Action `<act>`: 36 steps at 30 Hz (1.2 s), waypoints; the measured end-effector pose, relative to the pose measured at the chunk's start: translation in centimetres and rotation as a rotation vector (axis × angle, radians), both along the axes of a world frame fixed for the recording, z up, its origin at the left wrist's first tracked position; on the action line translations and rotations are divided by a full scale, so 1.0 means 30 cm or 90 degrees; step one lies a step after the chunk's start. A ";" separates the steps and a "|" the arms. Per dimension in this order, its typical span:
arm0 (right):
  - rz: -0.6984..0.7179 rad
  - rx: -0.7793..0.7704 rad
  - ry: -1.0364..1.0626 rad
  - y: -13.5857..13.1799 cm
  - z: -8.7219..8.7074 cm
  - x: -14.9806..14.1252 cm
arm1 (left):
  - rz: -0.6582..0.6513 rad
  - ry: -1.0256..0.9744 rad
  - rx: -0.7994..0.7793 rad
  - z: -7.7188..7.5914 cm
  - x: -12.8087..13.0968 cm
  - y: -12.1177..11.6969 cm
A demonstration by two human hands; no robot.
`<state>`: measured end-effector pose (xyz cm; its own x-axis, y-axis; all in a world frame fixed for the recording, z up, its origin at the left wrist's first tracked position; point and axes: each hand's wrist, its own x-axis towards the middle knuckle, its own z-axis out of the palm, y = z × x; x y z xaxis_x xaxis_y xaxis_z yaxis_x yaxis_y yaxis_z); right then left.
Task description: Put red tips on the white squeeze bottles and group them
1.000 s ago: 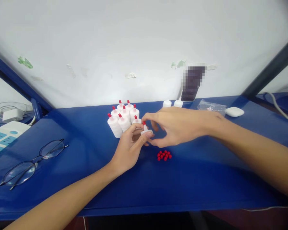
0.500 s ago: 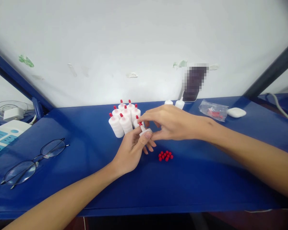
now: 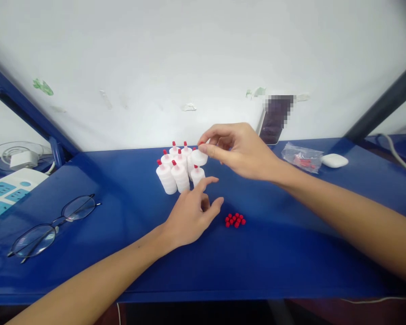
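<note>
My right hand [image 3: 242, 151] pinches a small white bottle with a red cap [image 3: 199, 156] and holds it tilted just above the right side of a cluster of several white red-capped bottles [image 3: 176, 169] standing on the blue table [image 3: 291, 243]. My left hand [image 3: 191, 214] rests low in front of that cluster, fingers loosely spread and holding nothing. A small pile of loose red caps [image 3: 235, 220] lies on the table just right of my left hand.
A pair of glasses [image 3: 52, 223] lies at the left, beside a power strip [image 3: 3, 194] and a charger. At the back right are a blurred phone [image 3: 275, 119] leaning on the wall, a clear plastic bag [image 3: 301, 158] and a white case [image 3: 334, 160].
My left hand has let go of the bottle and opened. My right hand has lifted the capped bottle up and back toward the cluster of bottles.
</note>
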<state>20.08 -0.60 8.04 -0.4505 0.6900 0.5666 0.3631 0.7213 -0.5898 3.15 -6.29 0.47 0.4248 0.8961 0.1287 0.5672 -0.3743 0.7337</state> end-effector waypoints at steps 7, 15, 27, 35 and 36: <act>-0.030 0.036 -0.117 0.022 -0.042 -0.025 | 0.024 0.378 0.216 -0.003 0.002 0.003; -0.039 0.028 -0.181 0.022 -0.037 -0.018 | 0.081 0.493 0.317 -0.005 -0.008 0.004; -0.365 0.049 -0.407 0.184 -0.025 0.208 | -0.042 0.330 0.359 -0.008 -0.021 -0.002; -0.305 -0.060 -0.511 0.197 -0.070 0.200 | -0.418 0.168 0.333 0.116 0.068 -0.196; -0.286 -0.063 -0.515 0.197 -0.069 0.200 | -0.405 0.182 0.290 0.110 0.082 -0.251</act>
